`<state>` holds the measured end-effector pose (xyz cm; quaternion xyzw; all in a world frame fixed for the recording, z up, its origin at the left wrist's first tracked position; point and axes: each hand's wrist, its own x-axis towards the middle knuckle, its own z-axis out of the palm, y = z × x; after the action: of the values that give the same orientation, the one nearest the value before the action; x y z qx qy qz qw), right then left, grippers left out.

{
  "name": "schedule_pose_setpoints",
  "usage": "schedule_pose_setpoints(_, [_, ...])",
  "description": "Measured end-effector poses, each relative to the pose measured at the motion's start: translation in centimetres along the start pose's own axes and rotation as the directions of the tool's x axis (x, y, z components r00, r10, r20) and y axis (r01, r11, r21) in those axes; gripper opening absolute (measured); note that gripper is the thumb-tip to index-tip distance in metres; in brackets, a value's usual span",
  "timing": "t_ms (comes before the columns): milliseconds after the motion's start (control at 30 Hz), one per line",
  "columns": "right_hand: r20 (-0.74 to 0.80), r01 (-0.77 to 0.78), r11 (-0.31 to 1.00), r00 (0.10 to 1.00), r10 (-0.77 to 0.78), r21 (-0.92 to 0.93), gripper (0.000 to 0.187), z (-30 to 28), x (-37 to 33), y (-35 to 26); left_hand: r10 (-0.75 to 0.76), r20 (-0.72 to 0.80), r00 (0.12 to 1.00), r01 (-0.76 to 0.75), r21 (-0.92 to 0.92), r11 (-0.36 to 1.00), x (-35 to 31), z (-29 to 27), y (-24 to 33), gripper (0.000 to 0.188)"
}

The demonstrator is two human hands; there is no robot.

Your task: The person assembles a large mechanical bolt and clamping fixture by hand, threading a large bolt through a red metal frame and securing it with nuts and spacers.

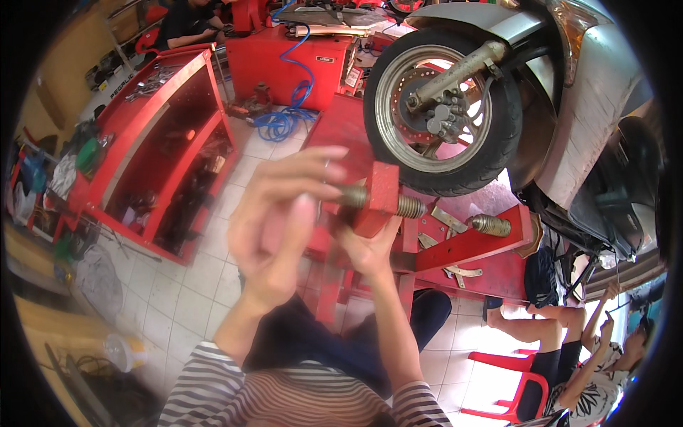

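Note:
A red metal block (383, 186) with a thick threaded screw (410, 206) through it stands in front of me, part of a red wheel clamp. My left hand (274, 213) is at the screw's left end, blurred, fingers curved and apart from the thumb. Its fingertips are close to the screw; whether they touch it I cannot tell. My right hand (370, 249) grips the block from below, with most of its fingers hidden behind it. To the right, a red bar (466, 245) carries a second threaded screw (492, 225).
Beyond the clamp stands a motorbike's front wheel (377, 132) on a red platform (341, 121). Loose metal parts (447, 219) lie beside the clamp. A red tool cart (153, 156) is at left, a blue hose (277, 127) behind. One person (186, 25) sits far left, another (594, 370) at right.

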<state>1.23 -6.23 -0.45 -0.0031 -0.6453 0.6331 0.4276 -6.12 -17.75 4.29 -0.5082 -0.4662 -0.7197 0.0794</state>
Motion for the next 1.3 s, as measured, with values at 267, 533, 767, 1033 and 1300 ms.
schedule_pose_setpoints(267, [0.046, 0.023, 1.0, 0.999, -0.023, -0.003, 0.041, 0.0, 0.1, -0.1, -0.13, 0.058, 0.99, 0.13, -0.004, 0.991, 0.3, 0.3, 1.2, 0.027])
schedule_pose_setpoints(533, [0.061, 0.01, 0.998, 0.998, -0.006, -0.066, 0.04, -0.6, -0.2, 1.0, -0.216, -0.103, 0.971, 0.234, 0.216, 0.948, 0.5, 0.6, 0.8, 0.022])
schedule_pose_setpoints(767, [0.06, 0.023, 1.0, 0.998, -0.023, -0.008, 0.04, -0.4, -0.8, 0.7, -0.062, -0.105, 0.993, 0.041, -0.19, 0.981, 0.2, 0.6, 0.9, 0.022])
schedule_pose_setpoints(1033, [0.023, 0.016, 1.0, 1.0, -0.015, -0.021, 0.045, -0.5, 0.3, 0.3, 0.0, 0.025, 1.0, -0.003, 0.128, 0.992, 0.5, 0.2, 0.6, 0.024])
schedule_pose_setpoints(1300, [0.022, -0.065, 0.995, 0.998, 0.066, -0.075, 0.046, -0.8, 0.8, 0.9, -0.303, 0.002, 0.953, 0.301, 0.115, 0.947, 1.3, 0.8, 0.3, 0.028])
